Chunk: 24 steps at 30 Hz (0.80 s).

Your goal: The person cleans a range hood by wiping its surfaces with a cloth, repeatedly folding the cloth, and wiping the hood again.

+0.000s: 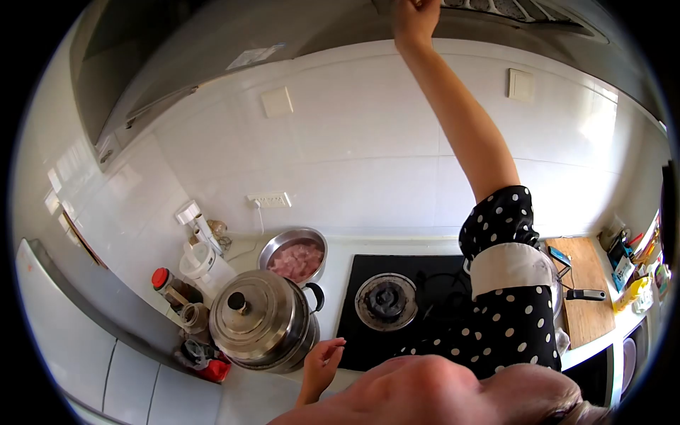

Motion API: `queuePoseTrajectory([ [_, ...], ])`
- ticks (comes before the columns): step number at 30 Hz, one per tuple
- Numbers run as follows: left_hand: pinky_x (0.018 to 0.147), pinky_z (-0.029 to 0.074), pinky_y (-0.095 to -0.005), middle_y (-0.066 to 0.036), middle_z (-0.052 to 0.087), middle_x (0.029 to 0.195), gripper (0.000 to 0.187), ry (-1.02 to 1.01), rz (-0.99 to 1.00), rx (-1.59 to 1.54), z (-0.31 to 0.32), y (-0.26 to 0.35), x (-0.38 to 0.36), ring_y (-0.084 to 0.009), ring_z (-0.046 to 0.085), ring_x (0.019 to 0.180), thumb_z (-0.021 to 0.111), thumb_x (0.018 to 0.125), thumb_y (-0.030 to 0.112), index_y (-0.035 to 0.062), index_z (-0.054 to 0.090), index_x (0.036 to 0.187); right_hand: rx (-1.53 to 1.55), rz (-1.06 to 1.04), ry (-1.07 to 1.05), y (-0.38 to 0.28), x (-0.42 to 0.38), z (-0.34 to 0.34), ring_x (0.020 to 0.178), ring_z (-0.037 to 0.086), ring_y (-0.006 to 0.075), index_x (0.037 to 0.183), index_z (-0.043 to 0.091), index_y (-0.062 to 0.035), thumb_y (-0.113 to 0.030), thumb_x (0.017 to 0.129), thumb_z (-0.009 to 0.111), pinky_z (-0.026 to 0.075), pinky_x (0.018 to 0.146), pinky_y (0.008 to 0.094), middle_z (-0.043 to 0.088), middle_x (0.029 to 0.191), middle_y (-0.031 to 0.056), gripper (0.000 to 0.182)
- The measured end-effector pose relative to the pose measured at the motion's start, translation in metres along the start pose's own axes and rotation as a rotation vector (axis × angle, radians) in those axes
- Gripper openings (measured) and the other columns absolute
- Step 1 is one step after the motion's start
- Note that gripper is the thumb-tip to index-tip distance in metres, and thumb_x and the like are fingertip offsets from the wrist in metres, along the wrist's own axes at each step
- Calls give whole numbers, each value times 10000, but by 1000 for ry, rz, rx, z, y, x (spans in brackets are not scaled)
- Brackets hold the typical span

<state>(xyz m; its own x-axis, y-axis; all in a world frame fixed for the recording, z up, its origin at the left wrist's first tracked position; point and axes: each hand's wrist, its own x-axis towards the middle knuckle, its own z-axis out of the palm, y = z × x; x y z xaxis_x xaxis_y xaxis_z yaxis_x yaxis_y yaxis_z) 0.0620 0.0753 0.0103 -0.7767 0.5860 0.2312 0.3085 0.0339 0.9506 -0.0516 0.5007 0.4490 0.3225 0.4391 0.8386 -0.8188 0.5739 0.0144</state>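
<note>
My right hand (416,25) is raised at the top edge of the view, against the underside of the range hood (319,28). Its fingers are curled and partly cut off, and what they hold, if anything, cannot be made out. Low in the view, my left hand (324,360) is loosely bent with nothing seen in it, just right of a lidded steel pot (265,322). Behind that pot stands a steel bowl (323,248) with pieces of pale pink meat (296,262). A black gas hob (439,273) has its left burner (386,302) uncovered.
Jars with a red lid (161,278) and a white tub (205,263) stand left of the pot. Right of the hob, partly behind my sleeve, is a pan with a black handle (586,295) over a wooden board (584,322). A power strip (269,200) is on the wall.
</note>
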Motion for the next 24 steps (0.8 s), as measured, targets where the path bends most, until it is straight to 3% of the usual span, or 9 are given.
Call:
queuePoseTrajectory([
  [4, 708, 451, -209, -50, 616, 904, 180, 7, -38, -2, 1, -2, 0, -86, 574, 780, 559, 835, 50, 12, 593, 1008, 246, -175, 279, -7, 68, -9, 828, 492, 199, 1059, 456, -21, -73, 758, 558, 399, 773, 295, 531, 932, 98, 322],
  [7, 706, 449, -207, -47, 615, 902, 181, 20, -71, -17, 1, -5, 0, -81, 568, 772, 558, 838, 55, 13, 592, 1011, 245, 97, 488, -58, 57, 6, 808, 487, 197, 1043, 446, -23, -28, 763, 508, 400, 755, 293, 518, 929, 91, 287],
  [12, 696, 445, -201, -40, 613, 884, 175, -3, -123, 45, 2, 8, 1, -74, 561, 763, 558, 840, 61, 13, 596, 1003, -1, -166, 59, 3, 13, 2, 752, 471, 165, 1041, 425, -31, 9, 789, 437, 419, 704, 267, 500, 855, 74, 255],
  [13, 690, 444, -200, -38, 613, 879, 172, -1, -115, 34, 3, 8, 0, -73, 559, 758, 559, 839, 63, 12, 597, 999, -70, -238, -1, -17, 4, 10, 742, 466, 157, 1038, 422, -31, 12, 795, 428, 421, 693, 259, 496, 841, 69, 247],
  [16, 678, 440, -198, -31, 612, 866, 166, 27, -90, -15, 5, 5, 1, -69, 554, 746, 564, 838, 68, 13, 601, 989, 77, 245, 85, -67, 40, 5, 721, 449, 160, 1050, 428, -34, 0, 804, 444, 419, 687, 257, 516, 848, 72, 248],
  [18, 680, 441, -198, -30, 613, 867, 167, 27, -88, -15, 4, 1, 0, -68, 554, 748, 565, 836, 67, 14, 601, 990, 142, 350, 125, -68, 44, 1, 739, 454, 175, 1070, 421, -34, 0, 807, 454, 415, 707, 274, 517, 877, 78, 267],
  [21, 688, 444, -198, -33, 618, 880, 173, -9, -115, 17, 0, -7, -3, -68, 558, 761, 565, 834, 58, 15, 600, 998, 120, 211, 137, -63, 30, 5, 806, 480, 206, 1122, 397, -33, 4, 813, 458, 405, 761, 303, 512, 934, 94, 317],
  [24, 680, 445, -198, -38, 623, 893, 174, -14, -149, -36, 1, -18, -3, -65, 559, 762, 566, 832, 54, 16, 600, 999, -238, -58, 8, -14, -1, 6, 847, 482, 210, 1170, 388, -36, 8, 815, 448, 398, 772, 305, 503, 951, 102, 363],
])
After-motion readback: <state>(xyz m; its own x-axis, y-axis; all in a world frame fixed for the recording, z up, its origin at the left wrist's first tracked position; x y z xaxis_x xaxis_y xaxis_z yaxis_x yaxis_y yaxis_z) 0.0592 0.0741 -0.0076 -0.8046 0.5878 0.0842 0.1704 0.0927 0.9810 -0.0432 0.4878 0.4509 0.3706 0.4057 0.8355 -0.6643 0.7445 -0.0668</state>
